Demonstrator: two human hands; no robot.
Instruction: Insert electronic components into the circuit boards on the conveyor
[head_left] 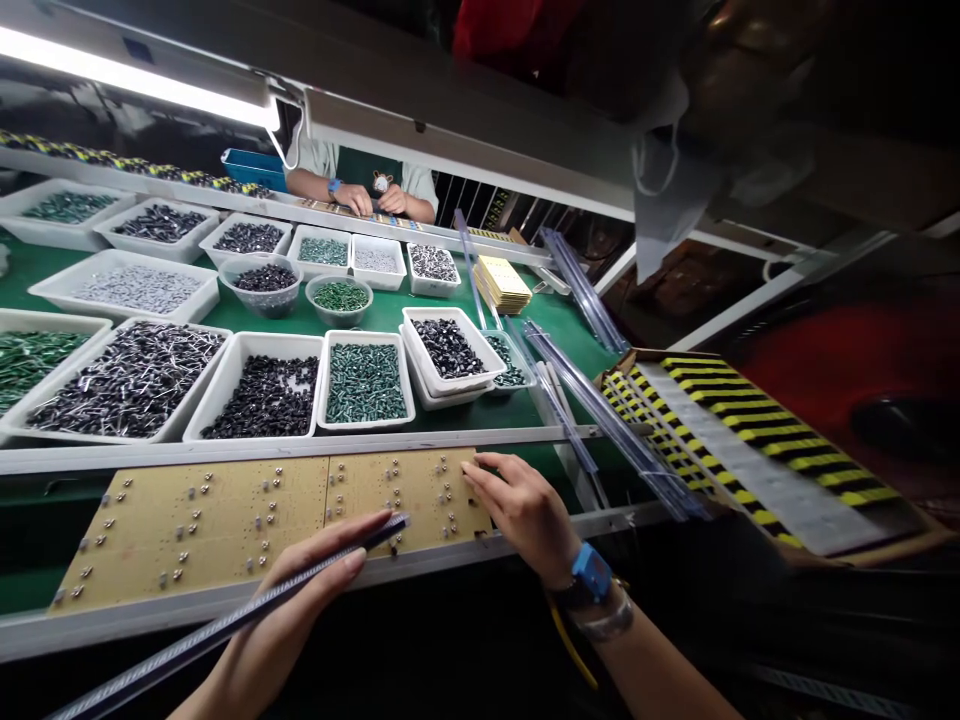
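Observation:
Two tan circuit boards, the left board (225,520) and the right board (435,490), lie end to end in a rail in front of me, dotted with small metal and grey parts. My left hand (315,575) is closed around a long, narrow plastic component tube (225,625). The tube slants from the lower left, its tip over the right board. My right hand (521,505), with a blue wristband (592,572), is at the right board's upper right corner. Its fingertips come together at the board's surface; anything between them is too small to make out.
White trays of dark parts (259,395) and green parts (365,385) stand beyond the rail. Clear plastic tubes (600,410) lie to the right, near a box of yellow-black striped pieces (720,400). Across the bench, a co-worker's hands (371,198) work at another rail.

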